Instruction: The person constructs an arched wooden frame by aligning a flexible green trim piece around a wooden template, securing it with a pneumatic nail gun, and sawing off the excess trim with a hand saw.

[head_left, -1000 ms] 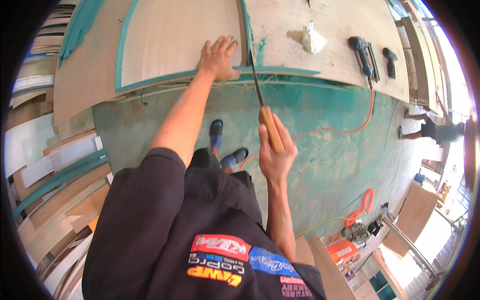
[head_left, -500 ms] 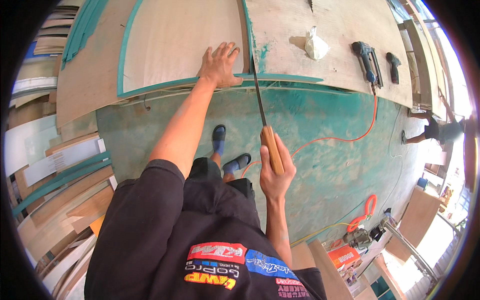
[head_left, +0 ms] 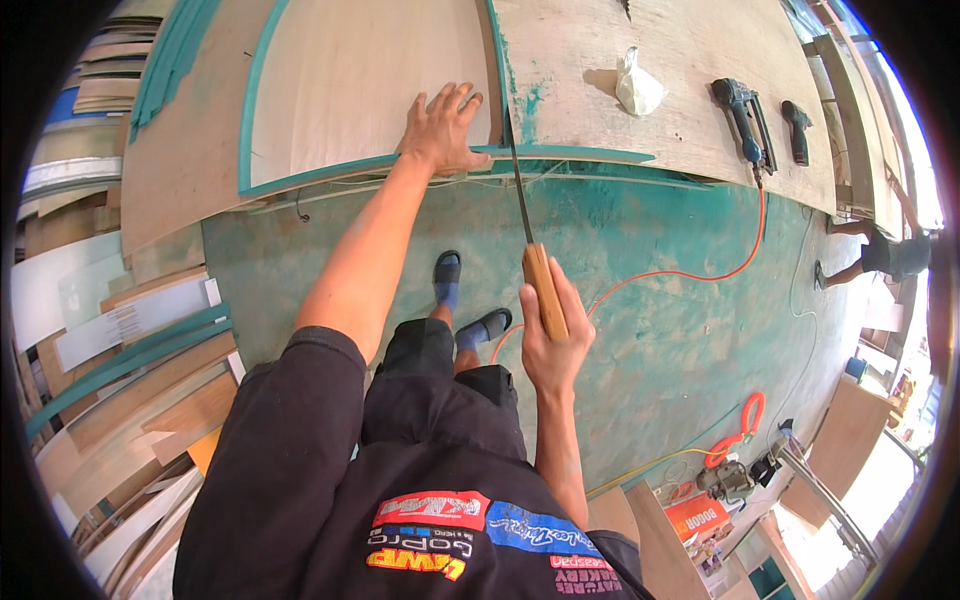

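My right hand [head_left: 561, 345] is wrapped round the wooden handle of a handsaw [head_left: 544, 290]. Its thin dark blade [head_left: 518, 185] points away from me and meets the teal-edged strip [head_left: 570, 153] at the near edge of the work table, beside the corner of a framed panel. My left hand [head_left: 440, 130] lies on the pale wooden panel [head_left: 340, 80], fingers spread, its thumb over the teal front rail. A teal upright strip [head_left: 497, 60] runs along the panel's right side, just left of the blade tip.
A white plastic bag [head_left: 638, 85], a nail gun [head_left: 742, 120] and a cordless drill [head_left: 797, 130] lie on the table's right. An orange air hose [head_left: 680, 275] trails over the green floor. Boards [head_left: 130, 330] are stacked at left; another person [head_left: 890, 250] stands far right.
My right hand and the saw have moved slightly forward, toward the table. My left hand stays on the panel. The whole view has shifted a little.
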